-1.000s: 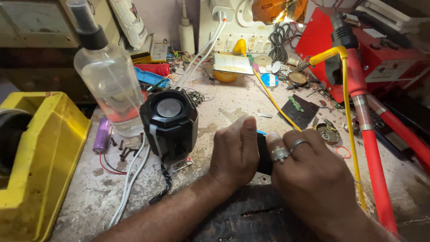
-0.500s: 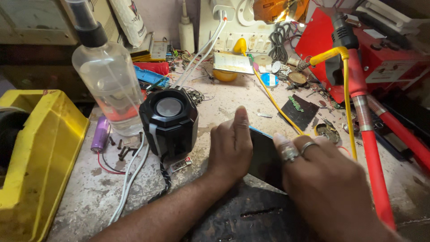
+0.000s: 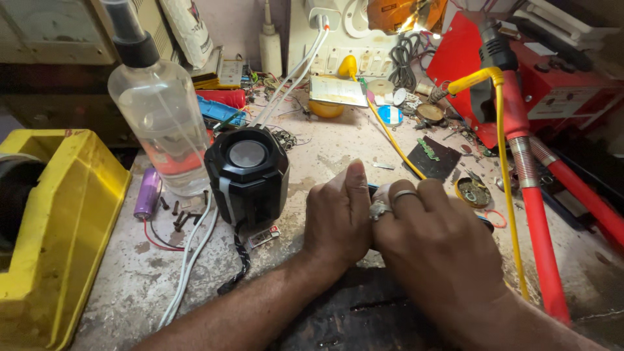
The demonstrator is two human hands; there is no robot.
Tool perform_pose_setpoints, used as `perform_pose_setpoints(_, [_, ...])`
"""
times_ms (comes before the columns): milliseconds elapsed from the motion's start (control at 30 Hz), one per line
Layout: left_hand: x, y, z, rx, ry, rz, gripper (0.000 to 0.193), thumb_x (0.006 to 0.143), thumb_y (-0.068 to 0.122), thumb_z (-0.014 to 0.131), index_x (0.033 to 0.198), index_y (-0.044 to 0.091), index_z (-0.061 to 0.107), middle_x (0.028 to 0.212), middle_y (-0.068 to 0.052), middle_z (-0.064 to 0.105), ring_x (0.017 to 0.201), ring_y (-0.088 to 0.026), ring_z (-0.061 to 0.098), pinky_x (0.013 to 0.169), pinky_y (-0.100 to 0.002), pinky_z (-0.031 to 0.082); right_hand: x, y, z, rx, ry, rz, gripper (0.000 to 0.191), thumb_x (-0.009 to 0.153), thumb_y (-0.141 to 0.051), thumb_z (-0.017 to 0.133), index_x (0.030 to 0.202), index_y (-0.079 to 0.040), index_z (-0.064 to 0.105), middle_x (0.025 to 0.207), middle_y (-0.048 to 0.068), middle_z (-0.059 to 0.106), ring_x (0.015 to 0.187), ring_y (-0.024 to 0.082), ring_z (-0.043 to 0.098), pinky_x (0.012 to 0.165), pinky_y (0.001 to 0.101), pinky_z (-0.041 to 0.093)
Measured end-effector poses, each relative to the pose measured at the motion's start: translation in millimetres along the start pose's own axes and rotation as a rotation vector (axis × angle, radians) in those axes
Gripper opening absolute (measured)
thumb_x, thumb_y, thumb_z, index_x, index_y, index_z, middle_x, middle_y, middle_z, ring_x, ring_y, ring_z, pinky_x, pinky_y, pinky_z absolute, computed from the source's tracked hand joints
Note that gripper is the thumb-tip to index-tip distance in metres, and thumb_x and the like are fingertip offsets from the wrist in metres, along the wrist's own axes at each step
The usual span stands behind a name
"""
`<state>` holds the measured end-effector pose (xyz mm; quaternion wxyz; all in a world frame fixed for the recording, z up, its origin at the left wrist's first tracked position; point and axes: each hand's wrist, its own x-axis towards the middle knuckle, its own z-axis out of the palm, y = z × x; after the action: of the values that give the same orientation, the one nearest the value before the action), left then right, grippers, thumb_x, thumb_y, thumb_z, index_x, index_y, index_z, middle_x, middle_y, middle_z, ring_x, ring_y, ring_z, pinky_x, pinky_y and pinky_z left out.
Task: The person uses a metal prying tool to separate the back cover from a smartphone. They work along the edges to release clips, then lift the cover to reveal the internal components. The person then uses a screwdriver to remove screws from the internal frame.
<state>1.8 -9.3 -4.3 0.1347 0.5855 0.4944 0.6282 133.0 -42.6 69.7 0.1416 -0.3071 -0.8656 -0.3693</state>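
Note:
My left hand (image 3: 338,218) and my right hand (image 3: 435,244) lie side by side on the worn bench, fingers pressed down over a dark flat object that they almost fully hide. Only a thin bluish edge of that dark flat object (image 3: 371,188) peeks out between the fingertips. My right hand wears two rings. A black faceted speaker (image 3: 247,175) with a round grey top stands just left of my left hand, with a small board and braided cord at its foot.
A clear spray bottle (image 3: 159,123) stands behind the speaker, with a purple battery cell (image 3: 147,193) and screws beside it. A yellow bin (image 3: 52,234) fills the left edge. White cables (image 3: 188,260), a yellow cable (image 3: 504,162), a red hose (image 3: 539,221) and a circuit board (image 3: 432,156) surround the hands.
Half a second ago the dark flat object stood tilted up between my hands. Now both hands have closed together and pressed flat over it, hiding it.

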Motion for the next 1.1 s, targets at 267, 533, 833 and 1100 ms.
perform_pose_setpoints(267, [0.3, -3.2, -0.2, -0.003, -0.051, -0.041, 0.062, 0.11, 0.04, 0.03, 0.07, 0.003, 0.061, 0.057, -0.02, 0.06, 0.055, -0.04, 0.066, 0.053, -0.051, 0.047, 8.2, -3.4, -1.3, -0.017, -0.011, -0.012, 0.007, 0.069, -0.013, 0.069, 0.067, -0.007, 0.069, 0.086, 0.009, 0.067, 0.081, 0.025, 0.064, 0.059, 0.0357, 0.054])
perform_pose_setpoints(533, [-1.1, 4.9, -3.0, -0.037, -0.008, 0.073, 0.053, 0.11, 0.03, 0.036, 0.071, 0.002, 0.056, 0.057, -0.021, 0.055, 0.055, -0.042, 0.062, 0.052, -0.051, 0.041, 17.4, 44.2, -5.0, 0.382, -0.153, 0.076, 0.016, 0.071, -0.009, 0.07, 0.087, -0.008, 0.074, 0.071, 0.012, 0.067, 0.074, 0.031, 0.068, 0.066, 0.0468, 0.056])
perform_pose_setpoints(833, [-2.7, 3.9, -4.0, -0.069, 0.004, 0.167, 0.049, 0.111, 0.026, 0.038, 0.073, 0.002, 0.055, 0.06, -0.021, 0.055, 0.057, -0.041, 0.062, 0.053, -0.049, 0.042, 23.1, 57.7, -8.3, 0.329, -0.454, 0.143, 0.013, 0.088, -0.022, 0.066, 0.086, -0.013, 0.075, 0.073, 0.008, 0.067, 0.077, 0.028, 0.069, 0.078, 0.046, 0.056])
perform_pose_setpoints(1100, [-4.0, 2.6, -5.7, -0.084, -0.043, 0.149, 0.049, 0.111, 0.027, 0.036, 0.071, 0.003, 0.054, 0.057, -0.018, 0.055, 0.052, -0.036, 0.063, 0.053, -0.046, 0.045, 37.6, 60.7, -20.1, 0.411, -0.499, 0.147, 0.014, 0.082, -0.02, 0.07, 0.092, -0.018, 0.079, 0.075, 0.011, 0.072, 0.079, 0.031, 0.071, 0.077, 0.0472, 0.056])
